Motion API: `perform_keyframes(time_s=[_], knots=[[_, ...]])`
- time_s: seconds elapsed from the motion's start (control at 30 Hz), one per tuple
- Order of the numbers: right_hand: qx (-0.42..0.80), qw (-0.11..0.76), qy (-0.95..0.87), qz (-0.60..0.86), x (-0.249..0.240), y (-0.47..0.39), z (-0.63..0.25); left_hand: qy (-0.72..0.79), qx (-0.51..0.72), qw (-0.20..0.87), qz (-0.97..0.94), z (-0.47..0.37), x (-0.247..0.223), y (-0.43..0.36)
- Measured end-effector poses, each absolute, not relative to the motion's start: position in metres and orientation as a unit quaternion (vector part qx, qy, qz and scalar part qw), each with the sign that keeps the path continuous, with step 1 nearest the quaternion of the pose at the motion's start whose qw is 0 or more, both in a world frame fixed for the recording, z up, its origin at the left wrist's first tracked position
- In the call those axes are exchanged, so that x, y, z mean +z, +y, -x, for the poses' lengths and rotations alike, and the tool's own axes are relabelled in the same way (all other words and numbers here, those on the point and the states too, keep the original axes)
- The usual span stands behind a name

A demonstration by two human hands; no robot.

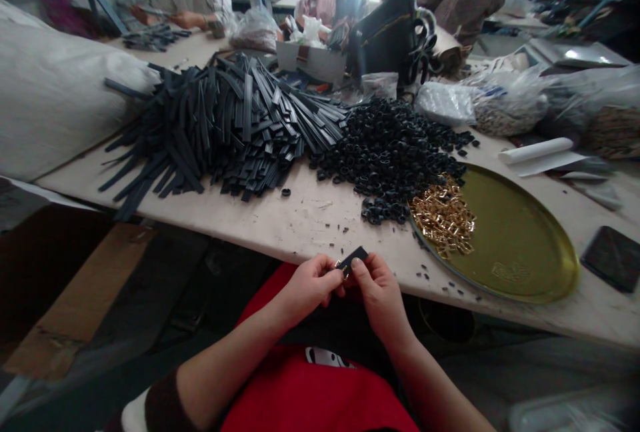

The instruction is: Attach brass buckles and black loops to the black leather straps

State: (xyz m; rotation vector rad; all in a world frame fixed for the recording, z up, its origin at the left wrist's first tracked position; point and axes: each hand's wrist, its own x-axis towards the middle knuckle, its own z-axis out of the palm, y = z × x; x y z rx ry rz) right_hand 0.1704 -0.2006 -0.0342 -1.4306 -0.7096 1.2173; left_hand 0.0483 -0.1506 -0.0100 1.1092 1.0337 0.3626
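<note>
Both hands are at the near edge of the worktop, in front of the red garment. Left hand: fingers curled, thumb and fingertips pinched together on the buckle end of a short black strap. Right hand: thumb pressed flat on the strap's upper face, fingers bent beneath; grip closed. The strap sits between the two hands, tilted, its far end angled up and away. A small gold-coloured buckle shows at the left fingertips; whether the strap is threaded through it is not discernible, as fingers cover part.

Ahead and to the left of the hands: large heap of loose black strips, lying in many directions. Ahead and slightly right: pile of small black loops, touching the strip heap. Right of the hands: oval-looking gold-toned tray, with a cluster of gold-coloured buckles on its near-left part, against the loops. Dark phone-like slab farther right, just beside the tray. Far beyond the hands, at left, a co-worker in a light top handles dark pieces.
</note>
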Motion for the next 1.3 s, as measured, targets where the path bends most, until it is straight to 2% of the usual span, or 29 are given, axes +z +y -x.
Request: perform_keyframes(time_s=[0.2, 0.37, 0.43, 0.6, 0.77, 0.9, 0.97, 1.03, 1.13, 1.23, 1.3], knots=[[0.467, 0.517, -0.346, 0.628, -0.035, -0.201, -0.17, 0.471, 0.158, 0.711, -0.498, -0.05, -0.014, -0.148], [0.296, 0.517, -0.486, 0.64, -0.036, -0.203, -0.173, 0.479, 0.152, 0.674, -0.541, -0.048, -0.016, -0.146], [0.324, 0.51, -0.483, 0.634, -0.034, -0.201, -0.176, 0.481, 0.156, 0.636, -0.583, -0.047, -0.011, -0.145], [0.558, 0.486, -0.354, 0.572, -0.026, -0.185, -0.185, 0.447, 0.115, 0.639, -0.615, -0.042, 0.005, -0.137], [0.533, 0.514, -0.379, 0.555, -0.028, -0.176, -0.183, 0.455, 0.149, 0.653, -0.587, -0.046, -0.003, -0.123], [0.532, 0.467, -0.457, 0.538, -0.031, -0.166, -0.2, 0.44, 0.168, 0.646, -0.601, -0.049, -0.007, -0.116], [0.456, 0.439, -0.516, 0.577, -0.03, -0.152, -0.219, 0.418, 0.165, 0.607, -0.655, -0.05, -0.005, -0.113], [0.286, 0.395, -0.575, 0.657, -0.028, -0.132, -0.237, 0.42, 0.169, 0.57, -0.686, -0.05, -0.004, -0.11], [0.081, 0.213, -0.658, 0.717, -0.026, -0.104, -0.253, 0.445, 0.185, 0.555, -0.677, -0.049, -0.009, -0.108], [0.003, 0.072, -0.705, 0.705, -0.026, -0.092, -0.248, 0.456, 0.2, 0.559, -0.663, -0.047, -0.018, -0.11], [-0.019, 0.06, -0.711, 0.7, -0.033, -0.093, -0.243, 0.469, 0.197, 0.569, -0.646, -0.044, -0.02, -0.112]])
